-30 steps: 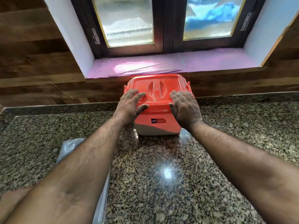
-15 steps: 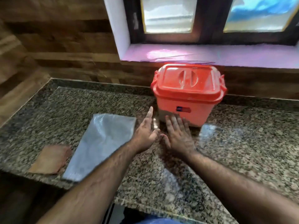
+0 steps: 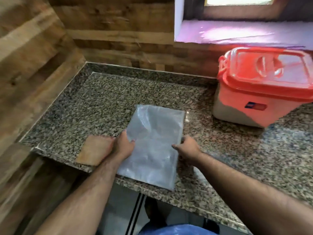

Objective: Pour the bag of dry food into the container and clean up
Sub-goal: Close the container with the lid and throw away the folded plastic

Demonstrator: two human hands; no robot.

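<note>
1. The empty clear bag [image 3: 153, 146] is lying flat on the counter [image 3: 101, 106], its near end reaching the front edge.
2. My left hand [image 3: 124, 146] is resting on the bag's left edge, its fingers [image 3: 125, 135] laid over the plastic; whether they are pinching it I cannot tell.
3. My right hand [image 3: 187, 148] is sitting at the bag's right edge, fingers curling onto it; a real grip is unclear.
4. The orange container [image 3: 264, 89], lid on, is standing well apart at the back right.
5. A brown cloth [image 3: 94, 152] is lying just beside my left hand.
</note>
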